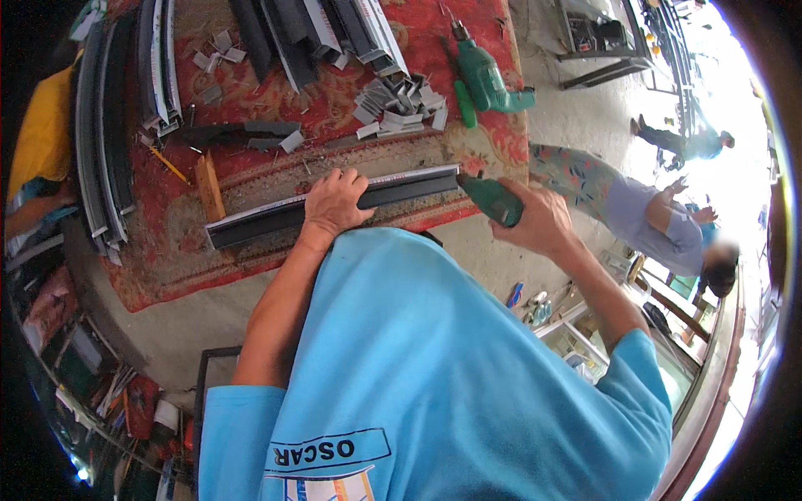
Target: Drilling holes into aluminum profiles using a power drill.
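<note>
1. Nearest to me, the blue shirt [434, 334] of the person wearing my camera fills the lower view and hides the near side of the work.
2. The hands are apart. The left hand [334, 203] presses over the middle of a dark profile [280, 221], covering that stretch. The right hand [541, 219] is wrapped around a green power tool [494, 200], whose tip is at the profile's right end; I can't tell whether they touch.
3. The profile lies along the near side of the desk [159, 259], which is covered with red patterned carpet.
4. A wooden block [210, 185] stands close against the far side of its left end, partly blocking that corner. Just past it lies a yellow pencil [170, 166].
5. Farther in, I see dark strips [242, 134] and, to their right, a heap of grey offcuts [403, 104].
6. A green drill [484, 77] rests by the right edge. Long profiles [104, 125] line the left side, and another bundle [317, 37] takes up the far side.
7. At the left rim is a co-worker's yellow garment [42, 125]. On the right stands a person in a pale shirt [660, 217], and beyond, near a metal rack [606, 54], another person [681, 140].
</note>
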The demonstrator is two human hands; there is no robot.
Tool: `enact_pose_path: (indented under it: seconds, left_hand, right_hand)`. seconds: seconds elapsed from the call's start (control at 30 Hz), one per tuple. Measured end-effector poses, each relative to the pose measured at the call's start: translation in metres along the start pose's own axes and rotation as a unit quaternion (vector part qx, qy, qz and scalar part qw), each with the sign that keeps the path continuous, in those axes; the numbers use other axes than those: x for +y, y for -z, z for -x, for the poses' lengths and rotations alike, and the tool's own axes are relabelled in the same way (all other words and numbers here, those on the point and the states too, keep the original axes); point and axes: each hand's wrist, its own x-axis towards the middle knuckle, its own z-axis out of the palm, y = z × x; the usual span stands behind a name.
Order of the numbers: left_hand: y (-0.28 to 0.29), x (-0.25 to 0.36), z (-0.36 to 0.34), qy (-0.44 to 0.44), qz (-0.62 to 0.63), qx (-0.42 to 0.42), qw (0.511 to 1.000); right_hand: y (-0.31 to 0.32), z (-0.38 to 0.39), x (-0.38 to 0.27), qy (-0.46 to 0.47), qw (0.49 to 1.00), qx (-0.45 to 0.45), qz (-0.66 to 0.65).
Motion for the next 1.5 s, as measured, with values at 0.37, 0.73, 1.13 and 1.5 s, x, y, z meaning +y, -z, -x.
enact_pose_path:
  seconds: [0.37, 0.73, 1.13, 1.5]
  left_hand:
    - [0.002, 0.002, 0.0, -0.015, -0.018, 0.01, 1.0]
    - [0.005, 0.004, 0.002, 0.001, -0.011, 0.005, 1.0]
    - [0.007, 0.005, 0.0, 0.01, -0.005, -0.026, 1.0]
    - [0.008, 0.006, 0.0, 0.002, -0.009, -0.012, 1.0]
  right_hand:
    - [-0.024, 0.005, 0.026, -0.132, 0.966, 0.019, -0.223]
    - [-0.009, 0.046, 0.007, -0.128, 0.971, 0.059, -0.193]
    - [-0.032, 0.049, 0.006, -0.122, 0.974, 0.072, -0.177]
    - [-0.033, 0.043, 0.01, -0.114, 0.973, 0.073, -0.187]
